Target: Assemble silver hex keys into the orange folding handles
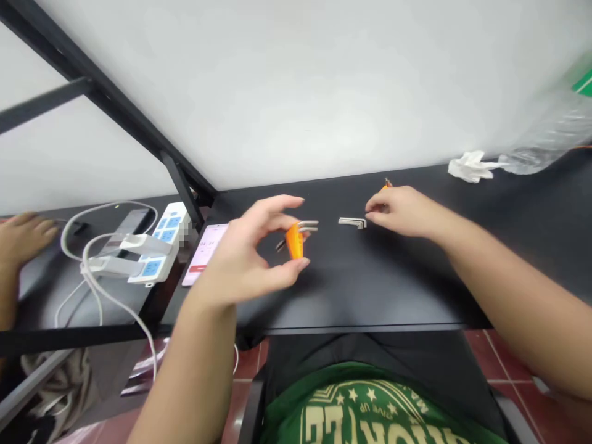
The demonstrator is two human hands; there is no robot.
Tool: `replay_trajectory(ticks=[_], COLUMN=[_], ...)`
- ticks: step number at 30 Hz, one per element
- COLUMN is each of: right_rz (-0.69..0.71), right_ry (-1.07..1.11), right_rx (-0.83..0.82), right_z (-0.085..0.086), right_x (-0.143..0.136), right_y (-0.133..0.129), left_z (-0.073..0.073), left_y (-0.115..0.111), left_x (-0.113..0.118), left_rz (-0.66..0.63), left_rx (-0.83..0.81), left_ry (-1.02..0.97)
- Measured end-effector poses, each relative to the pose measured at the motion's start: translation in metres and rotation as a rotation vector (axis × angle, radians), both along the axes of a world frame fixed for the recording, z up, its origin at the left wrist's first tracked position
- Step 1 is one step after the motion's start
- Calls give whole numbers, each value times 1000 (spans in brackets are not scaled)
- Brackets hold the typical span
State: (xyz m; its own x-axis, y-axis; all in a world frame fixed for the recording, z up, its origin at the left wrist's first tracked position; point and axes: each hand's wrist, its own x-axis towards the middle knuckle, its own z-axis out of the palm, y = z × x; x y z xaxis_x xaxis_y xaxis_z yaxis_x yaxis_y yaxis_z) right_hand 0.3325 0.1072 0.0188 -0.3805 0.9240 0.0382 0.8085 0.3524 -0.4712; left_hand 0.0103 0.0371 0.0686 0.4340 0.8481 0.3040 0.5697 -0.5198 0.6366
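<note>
My left hand (259, 253) is raised over the black table (351, 296), its thumb and fingers curled round an orange holder (295, 242) from which bent metal keys stick out to the right. Several L-shaped metal keys (352, 222) lie side by side on the table between my hands. Just right of them, my right hand (400, 209) rests low with its fingers bent together. A small orange piece with a dark tip (386, 184) shows behind that hand; whether the fingers touch it is hidden.
On the left are a phone (209, 250), a white power strip (164, 240) with cables and a black frame. Another person's hand (28, 237) is at the far left. Crumpled tissue (470, 166) and a clear plastic bottle (536, 154) stand at the back right by the wall.
</note>
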Motion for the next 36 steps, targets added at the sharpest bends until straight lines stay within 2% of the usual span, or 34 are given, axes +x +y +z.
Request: replay_trajectory(ticks=[1, 3, 6, 10, 13, 15, 18, 20, 24, 28, 32, 36], right_rz=[-47, -34, -24, -105, -154, -107, 41, 99, 161, 220, 221, 257], right_ry=[-65, -144, -185, -204, -154, -28, 215, 300, 312, 294, 241, 272], right_rx=[-39, -100, -91, -110, -134, -102, -42, 46, 238, 304, 344, 439], right_z=[-11, -27, -38, -41, -41, -40, -37, -34, -33, -33, -32, -34], right_x=[-5, -10, -15, -18, -14, -12, -12, -15, -22, -24, -23, -21], right_y=[10, 23, 27, 24, 22, 20, 12, 6, -1, -3, -4, -3], left_z=[-6, -21, -47, -77, -89, -94, -97, -98, -97, -96, -97, -98], left_y=[16, 46, 78, 89, 88, 88, 88, 88, 85, 83, 81, 81], left_x=[9, 25, 40, 45, 43, 42, 43, 44, 46, 49, 51, 51], left_rz=[-47, -81, -121, -120, -121, -107, -80, -80, -103, -138, -167, -172], left_rx=[-27, 6, 24, 33, 4, -18, -42, -51, -54, -51, -59, -62], left_ry=[30, 68, 153, 167, 97, 45, -2, 0, 27, 16, -2, -39])
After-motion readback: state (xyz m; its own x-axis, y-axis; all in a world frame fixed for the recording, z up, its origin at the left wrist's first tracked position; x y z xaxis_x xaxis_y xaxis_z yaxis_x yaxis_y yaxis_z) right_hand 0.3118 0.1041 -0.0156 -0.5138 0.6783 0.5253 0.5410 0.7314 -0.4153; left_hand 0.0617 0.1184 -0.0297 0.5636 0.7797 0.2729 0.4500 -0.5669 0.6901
